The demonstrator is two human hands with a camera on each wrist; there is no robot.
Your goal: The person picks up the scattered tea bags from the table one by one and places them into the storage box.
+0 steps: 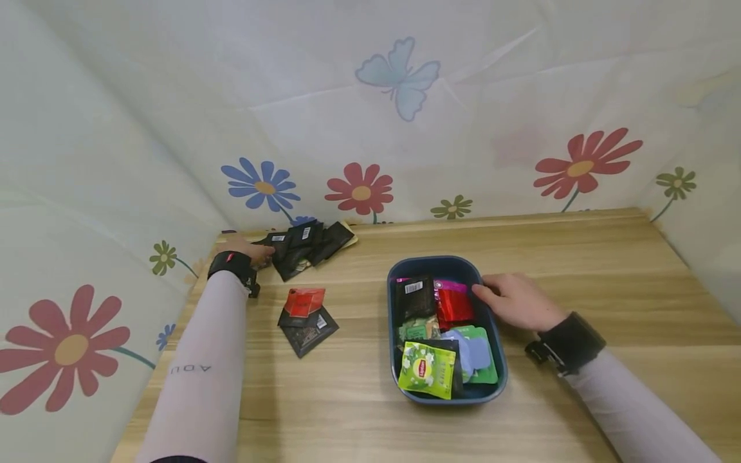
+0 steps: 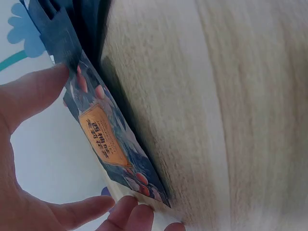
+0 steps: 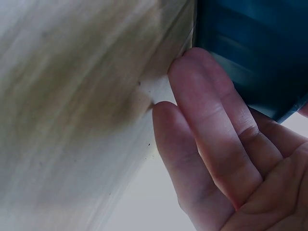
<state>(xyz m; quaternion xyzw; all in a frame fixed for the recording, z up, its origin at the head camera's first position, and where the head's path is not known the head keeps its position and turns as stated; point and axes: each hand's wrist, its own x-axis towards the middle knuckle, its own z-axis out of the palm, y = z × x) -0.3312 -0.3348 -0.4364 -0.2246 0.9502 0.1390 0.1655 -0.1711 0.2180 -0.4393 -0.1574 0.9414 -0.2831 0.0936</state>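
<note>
At the far left of the table, my left hand [image 1: 246,249] reaches to a pile of black sachets [image 1: 303,241]. In the left wrist view its thumb lies against a dark tea sachet [image 2: 103,137] with a floral print and an orange label, and the other fingers are spread near the sachet's lower end. My right hand [image 1: 521,302] holds the right side of a blue plastic bin [image 1: 499,341], thumb over the rim and fingers [image 3: 207,115] along the outer wall. Inside are a yellow-green Lipton sachet [image 1: 427,371], a black sachet [image 1: 414,297], a red packet [image 1: 454,305] and green and pale blue packets [image 1: 476,354].
Between pile and bin lie a red-topped sachet [image 1: 305,302] and a black sachet [image 1: 309,331], overlapping on the wooden table [image 1: 347,411]. A flower-printed cloth wall [image 1: 480,128] stands along the table's back and left edges, close behind the pile.
</note>
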